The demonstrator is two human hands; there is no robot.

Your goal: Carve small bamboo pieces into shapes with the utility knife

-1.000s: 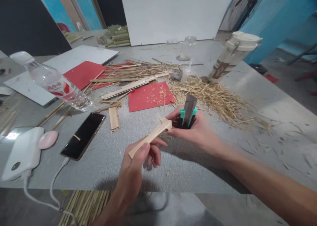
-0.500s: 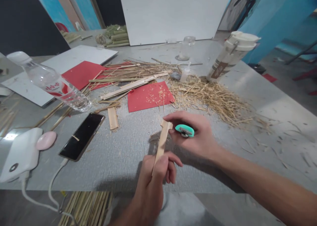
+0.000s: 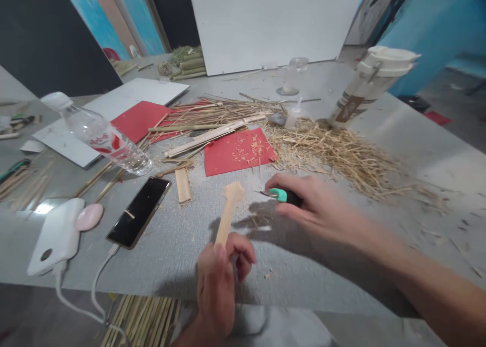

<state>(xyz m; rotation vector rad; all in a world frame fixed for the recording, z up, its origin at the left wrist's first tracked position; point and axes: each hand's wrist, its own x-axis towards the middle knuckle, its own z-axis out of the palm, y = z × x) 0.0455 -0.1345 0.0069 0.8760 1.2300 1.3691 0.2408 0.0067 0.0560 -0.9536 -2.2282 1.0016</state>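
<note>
A pale carved wooden stick (image 3: pixel 227 220) with a wider, notched head stands up from my left hand (image 3: pixel 220 281), whose thumb and fingers are closed on its lower end. My right hand (image 3: pixel 309 200) is closed around a utility knife (image 3: pixel 283 195) with a teal and black handle. Its thin blade points left, toward the head of the stick, with a gap between them. Thin shavings lie on the grey table (image 3: pixel 288 276) below the blade. A short flat piece of wood (image 3: pixel 183 186) rests to the left of the stick.
Beyond my hands lie a red card (image 3: pixel 239 157) with curled shavings, a heap of straw strips (image 3: pixel 337 149) and thin stalks (image 3: pixel 224 111). Leftward are a phone (image 3: pixel 139 213), a white power bank (image 3: pixel 56 235) and a tilted water bottle (image 3: pixel 100 137). A lidded cup (image 3: pixel 360 86) stands back right.
My right hand has moved away from the stick's head and turned, so the knife blade now shows. My left hand has shifted left with the stick. The view has swung slightly left.
</note>
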